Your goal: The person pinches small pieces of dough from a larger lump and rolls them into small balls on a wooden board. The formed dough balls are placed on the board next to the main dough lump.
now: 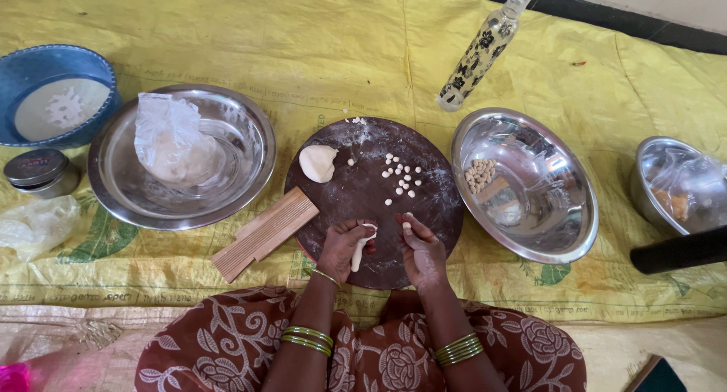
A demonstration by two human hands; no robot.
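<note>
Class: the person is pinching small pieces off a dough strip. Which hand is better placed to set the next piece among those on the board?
Probably the right hand: it pinches a small piece nearest the pieces; the left hand holds the dough strip.

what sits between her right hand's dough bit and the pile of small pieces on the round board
Nothing visible: only bare floured board lies between the right hand and the small dough pieces. The dough lump sits off to the left.

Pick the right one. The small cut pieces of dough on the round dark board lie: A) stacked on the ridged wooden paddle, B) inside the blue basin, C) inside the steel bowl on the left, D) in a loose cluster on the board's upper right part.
D: the small dough pieces lie scattered in a loose cluster on the round dark board, right of the larger dough lump and above the left hand and right hand.
</note>
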